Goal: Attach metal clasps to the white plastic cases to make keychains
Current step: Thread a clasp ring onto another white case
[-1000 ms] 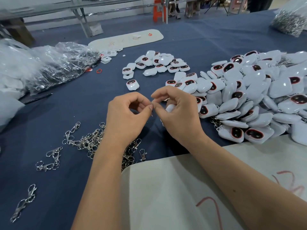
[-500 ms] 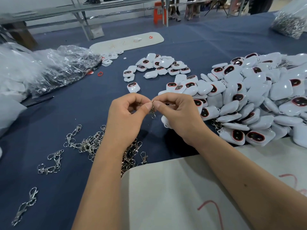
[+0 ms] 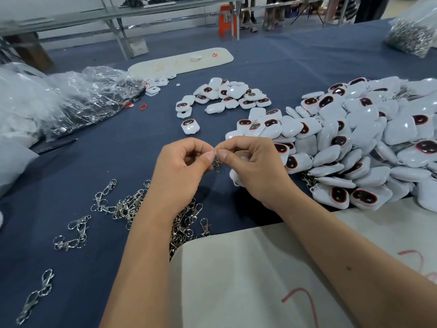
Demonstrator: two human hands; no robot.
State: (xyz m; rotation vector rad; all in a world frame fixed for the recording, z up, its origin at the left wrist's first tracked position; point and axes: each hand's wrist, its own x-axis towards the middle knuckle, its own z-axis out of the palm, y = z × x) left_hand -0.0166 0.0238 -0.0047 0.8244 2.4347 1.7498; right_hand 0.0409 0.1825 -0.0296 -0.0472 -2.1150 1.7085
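From the head camera, you are pinching a metal clasp (image 3: pixel 217 162) between both hands above the blue tablecloth (image 3: pixel 132 147). Your left hand (image 3: pixel 182 171) is curling its thumb and forefinger onto the top of the clasp, while your right hand (image 3: pixel 255 166) is pinching the same spot from the other side and tucking a white plastic case (image 3: pixel 236 178) under its lower fingers. The hook end of the clasp is hanging free below your thumbs.

The join itself is sitting hidden between your fingertips, so whether the ring is threading through the case's loop cannot be told. If your nails are slipping off the ring, it is likely springing closed before it catches, or the clasp is dropping into the loose clasps (image 3: pixel 123 209) near your left wrist. The case is resting only lightly in your palm and may be sliding out toward the pile of cases (image 3: pixel 354 143) on your right.

Red marks are showing on the pale board (image 3: pixel 236 268) in front of you and on the far board (image 3: pixel 179 61), but none is reading as clear letters. No brand is showing.
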